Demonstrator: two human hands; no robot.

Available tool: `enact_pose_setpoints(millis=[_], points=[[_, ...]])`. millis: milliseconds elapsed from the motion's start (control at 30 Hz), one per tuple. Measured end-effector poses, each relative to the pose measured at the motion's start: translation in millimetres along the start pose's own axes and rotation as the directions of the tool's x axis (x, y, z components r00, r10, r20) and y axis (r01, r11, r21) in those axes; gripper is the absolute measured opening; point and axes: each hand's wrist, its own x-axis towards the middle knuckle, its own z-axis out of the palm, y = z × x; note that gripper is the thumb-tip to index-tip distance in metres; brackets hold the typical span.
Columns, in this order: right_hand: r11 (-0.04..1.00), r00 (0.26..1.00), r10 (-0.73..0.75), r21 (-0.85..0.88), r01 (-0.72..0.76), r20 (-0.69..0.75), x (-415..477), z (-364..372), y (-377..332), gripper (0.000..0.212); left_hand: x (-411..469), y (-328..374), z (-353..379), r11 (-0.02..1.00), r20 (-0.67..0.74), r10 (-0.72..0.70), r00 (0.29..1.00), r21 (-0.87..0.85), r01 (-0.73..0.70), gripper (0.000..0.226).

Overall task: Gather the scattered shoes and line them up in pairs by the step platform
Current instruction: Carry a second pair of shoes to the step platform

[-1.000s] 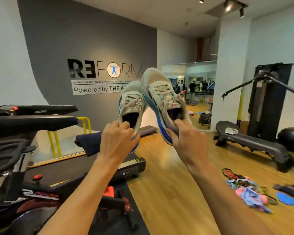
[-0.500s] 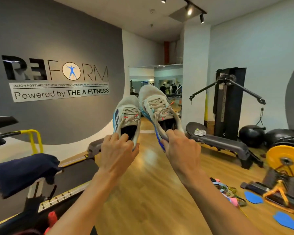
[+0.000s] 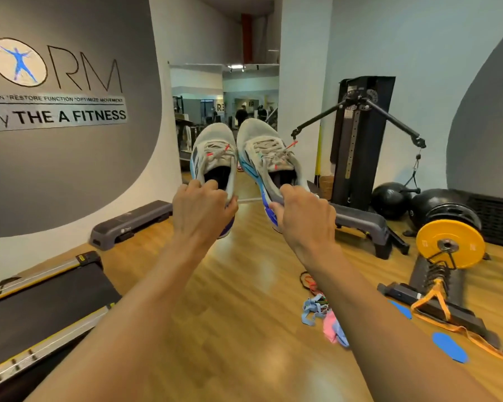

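On the far left I read the grey wall lettering (image 3: 55, 111): "ORM" beside a round emblem with a blue figure, then "PAIN · RESTORE FUNCTION · OPTIMIZE MOVEMENT", and below it "by THE A FITNESS". Under it, a treadmill deck (image 3: 41, 303) fills the lower left corner, and a low grey step platform (image 3: 128, 221) lies on the wooden floor against the wall; its small mark is too blurred for me to read.

My left hand (image 3: 201, 216) is stretched out ahead, back to the camera, fingers curled into the heel opening of the left shoe (image 3: 212, 155), which has three dark stripes on its side. Just beside it, the right shoe (image 3: 262, 152) is gripped the same way at its heel by my right hand (image 3: 305, 224). Both pale, blue-soled shoes are held up in the air, toes pointing up and away, well above the floor.

Further right I see a raised grey step (image 3: 363, 227), a black cable machine (image 3: 357, 146), coloured bands (image 3: 325, 317) on the floor and a yellow weight plate (image 3: 450, 245); its markings are unreadable.
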Motion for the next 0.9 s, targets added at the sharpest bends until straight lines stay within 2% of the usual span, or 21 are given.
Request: enact_pose_setpoints(millis=[167, 400, 567, 767, 900], points=[[0.997, 0.999, 0.041, 0.058, -0.042, 0.012, 61, 95, 41, 0.029, 44, 11, 106, 0.996, 0.003, -0.045, 0.999, -0.072, 0.045, 0.043], [0.992, 0.985, 0.109, 0.054, -0.117, 0.134, 137, 236, 98, 0.028, 90, 33, 267, 0.974, 0.167, -0.149, 0.975, -0.143, 0.173, 0.042], [0.988, 0.957, 0.143, 0.017, -0.152, 0.252, 188, 350, 128, 0.021, 123, 34, 397, 0.973, 0.276, -0.13, 0.952, -0.148, 0.176, 0.043], [0.963, 0.907, 0.269, -0.094, -0.252, 0.324, 262, 473, 149, 0.023, 171, 21, 561, 0.967, 0.37, -0.056, 0.927, -0.21, 0.142, 0.041], [0.938, 0.881, 0.346, -0.141, -0.317, 0.322, 327, 535, 174, 0.025, 230, 17, 652, 0.961, 0.375, 0.011, 0.927, -0.261, 0.095, 0.041]])
